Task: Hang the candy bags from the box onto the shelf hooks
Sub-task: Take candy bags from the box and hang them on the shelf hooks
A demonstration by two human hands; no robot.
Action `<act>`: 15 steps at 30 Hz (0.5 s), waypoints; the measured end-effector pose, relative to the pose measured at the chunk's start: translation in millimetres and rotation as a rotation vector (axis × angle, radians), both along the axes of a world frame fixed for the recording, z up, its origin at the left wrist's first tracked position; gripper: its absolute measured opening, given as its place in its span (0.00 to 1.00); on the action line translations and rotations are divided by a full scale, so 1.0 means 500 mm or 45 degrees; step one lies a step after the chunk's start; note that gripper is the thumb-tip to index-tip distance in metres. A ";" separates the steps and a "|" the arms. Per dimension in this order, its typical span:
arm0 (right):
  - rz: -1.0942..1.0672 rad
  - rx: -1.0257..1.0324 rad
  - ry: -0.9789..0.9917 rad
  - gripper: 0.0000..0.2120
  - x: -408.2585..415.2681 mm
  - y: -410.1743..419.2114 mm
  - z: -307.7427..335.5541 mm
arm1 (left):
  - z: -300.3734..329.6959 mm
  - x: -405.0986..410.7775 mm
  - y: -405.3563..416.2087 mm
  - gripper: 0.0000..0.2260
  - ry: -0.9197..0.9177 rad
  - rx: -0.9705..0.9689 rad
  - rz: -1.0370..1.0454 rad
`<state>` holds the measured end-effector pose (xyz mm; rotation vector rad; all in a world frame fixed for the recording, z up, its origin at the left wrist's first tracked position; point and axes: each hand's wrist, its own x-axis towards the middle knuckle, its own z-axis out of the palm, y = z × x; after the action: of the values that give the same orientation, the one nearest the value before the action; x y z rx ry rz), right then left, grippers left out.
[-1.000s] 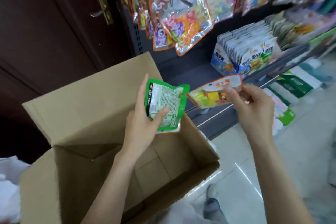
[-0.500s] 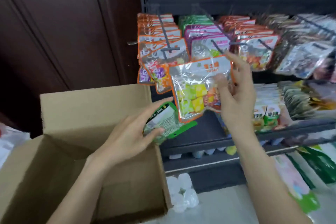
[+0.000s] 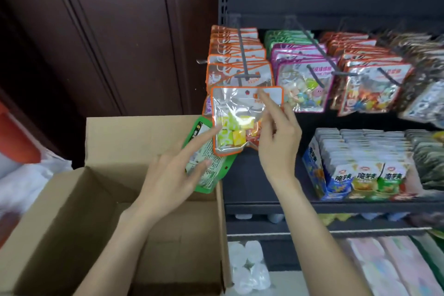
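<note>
Orange-edged candy bag point(image 3: 242, 119) hangs upright, pinched in the right hand point(image 3: 276, 137), its punched top just below the hook point(image 3: 246, 76); the left hand point(image 3: 173, 175), lower and farther off, grips a green bag point(image 3: 206, 163) over the box point(image 3: 115, 190).

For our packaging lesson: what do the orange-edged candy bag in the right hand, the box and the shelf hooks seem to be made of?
Orange-edged candy bag: thin clear plastic film, glossy; the candy cubes show through and it glares and crinkles.
Box: plain brown cardboard, matte, with folded flaps.
Shelf hooks: probably metal rod with a dark grey coating; thin and straight under many bags.
</note>
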<state>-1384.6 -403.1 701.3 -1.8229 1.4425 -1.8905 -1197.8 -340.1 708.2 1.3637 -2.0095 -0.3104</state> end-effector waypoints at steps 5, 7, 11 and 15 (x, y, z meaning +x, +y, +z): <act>0.007 0.011 0.012 0.19 0.023 -0.022 0.003 | -0.018 0.011 -0.032 0.28 -0.015 0.027 0.013; -0.009 0.037 -0.020 0.19 0.030 -0.026 0.001 | -0.017 0.014 -0.041 0.28 0.019 0.041 -0.011; -0.246 0.044 0.180 0.18 0.035 -0.048 0.007 | -0.014 0.014 -0.062 0.27 0.024 0.059 -0.002; -0.402 0.081 0.402 0.12 0.030 -0.096 0.027 | -0.015 0.021 -0.066 0.29 0.033 0.101 0.011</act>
<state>-1369.5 -451.2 714.7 -2.0338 1.9733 -1.7089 -1187.3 -373.1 700.5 1.4093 -1.9886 -0.4056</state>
